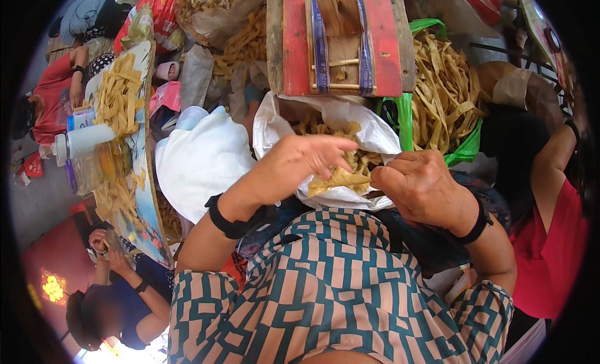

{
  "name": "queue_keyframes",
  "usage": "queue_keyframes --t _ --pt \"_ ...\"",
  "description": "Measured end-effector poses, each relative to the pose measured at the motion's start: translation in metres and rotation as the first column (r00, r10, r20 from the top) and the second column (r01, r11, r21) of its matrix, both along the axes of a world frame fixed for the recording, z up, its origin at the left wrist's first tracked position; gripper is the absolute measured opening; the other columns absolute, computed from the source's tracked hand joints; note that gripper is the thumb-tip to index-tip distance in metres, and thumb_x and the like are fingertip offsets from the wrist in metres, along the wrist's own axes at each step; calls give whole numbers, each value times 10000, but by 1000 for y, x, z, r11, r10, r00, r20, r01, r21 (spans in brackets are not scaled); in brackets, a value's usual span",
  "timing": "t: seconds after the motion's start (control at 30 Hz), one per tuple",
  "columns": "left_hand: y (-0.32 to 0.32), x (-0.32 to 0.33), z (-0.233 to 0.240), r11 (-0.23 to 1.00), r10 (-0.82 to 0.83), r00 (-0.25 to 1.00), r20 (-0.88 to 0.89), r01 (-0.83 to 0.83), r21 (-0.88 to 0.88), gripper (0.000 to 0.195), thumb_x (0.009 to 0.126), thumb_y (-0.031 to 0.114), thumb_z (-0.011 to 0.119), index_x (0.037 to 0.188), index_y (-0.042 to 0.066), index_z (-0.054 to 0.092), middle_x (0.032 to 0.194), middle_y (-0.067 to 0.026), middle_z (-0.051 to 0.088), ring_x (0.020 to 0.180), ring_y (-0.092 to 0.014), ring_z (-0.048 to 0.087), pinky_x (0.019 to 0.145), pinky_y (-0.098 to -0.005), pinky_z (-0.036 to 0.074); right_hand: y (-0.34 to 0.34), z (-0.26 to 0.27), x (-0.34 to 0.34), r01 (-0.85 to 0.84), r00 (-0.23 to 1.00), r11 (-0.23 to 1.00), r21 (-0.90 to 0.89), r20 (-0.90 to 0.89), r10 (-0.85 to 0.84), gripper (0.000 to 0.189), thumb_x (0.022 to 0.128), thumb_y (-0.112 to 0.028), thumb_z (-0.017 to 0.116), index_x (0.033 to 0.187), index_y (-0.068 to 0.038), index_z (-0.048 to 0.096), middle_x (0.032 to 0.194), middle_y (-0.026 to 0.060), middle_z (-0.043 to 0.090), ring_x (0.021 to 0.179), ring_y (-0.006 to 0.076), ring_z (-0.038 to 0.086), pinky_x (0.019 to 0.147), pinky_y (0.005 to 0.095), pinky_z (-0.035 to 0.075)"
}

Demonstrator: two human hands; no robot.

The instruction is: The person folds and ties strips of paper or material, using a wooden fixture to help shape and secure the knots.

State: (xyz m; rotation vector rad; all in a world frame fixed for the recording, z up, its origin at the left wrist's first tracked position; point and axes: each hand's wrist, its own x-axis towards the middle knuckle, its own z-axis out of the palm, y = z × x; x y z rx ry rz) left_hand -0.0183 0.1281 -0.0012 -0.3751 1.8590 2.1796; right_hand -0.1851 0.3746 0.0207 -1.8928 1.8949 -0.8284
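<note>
My right hand point(417, 185) pinches the narrow end of a flat, tan strip point(348, 177) between thumb and curled fingers. The strip widens toward the left, below the fingers of my left hand point(309, 160). My left hand's fingers are stretched out and apart, slightly blurred, and I see nothing gripped in them. Both hands are over a white woven plastic sack point(328, 107) on my lap. Inside it lie several folded or knotted tan pieces point(368, 160), partly hidden by my hands.
Ahead is a red-painted wooden board point(297, 45) bearing a wooden frame point(344, 49) with sticks across it. A green bag of long tan strips point(443, 92) is at right. At left are a white cloth point(201, 162) and a table point(151, 176) with strips and bottles. Other people sit on both sides.
</note>
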Motion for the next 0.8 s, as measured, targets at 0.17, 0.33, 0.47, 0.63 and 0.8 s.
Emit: queue_keyframes --t 0.17,0.33,0.47,0.63,0.8 --pt "21 2 30 639 -443 854 -272 88 -764 199 976 177 828 1097 27 777 915 -131 754 788 -325 738 689 -429 577 1 8 -7 -92 995 995 42 29 91 102 824 -107 726 887 -84 650 682 75 648 633 274 711 536 421 554" --pt "12 4 65 581 -525 807 -272 106 -807 176 984 145 822 1093 20 765 886 -107 720 723 -303 677 640 -423 546 -1 32 -12 -173 975 985 3 140 171 94 845 -94 743 929 -75 703 684 69 657 613 265 709 535 415 563" --pt "-15 -39 58 578 -286 872 -398 -174 -798 156 1034 131 783 1150 27 771 902 -122 716 743 -298 675 639 -396 531 -42 25 -53 90 991 990 -111 107 -78 122 948 -64 748 1069 -50 757 783 72 708 687 220 722 598 374 569" --pt "-52 -101 57 632 9 948 -317 -251 -733 165 1083 220 727 1122 69 783 921 -181 765 813 -383 755 702 -467 557 -91 16 -92 471 631 881 45 680 -372 120 1071 -56 749 1180 -27 789 855 30 732 733 108 688 653 287 546" --pt "-76 -121 33 648 117 953 -279 -286 -706 181 1112 197 693 1137 37 774 845 -96 729 772 -239 691 695 -378 522 -125 -11 -110 529 555 848 -28 767 -321 33 1069 -54 760 1080 -23 753 864 3 732 744 85 682 668 264 542"
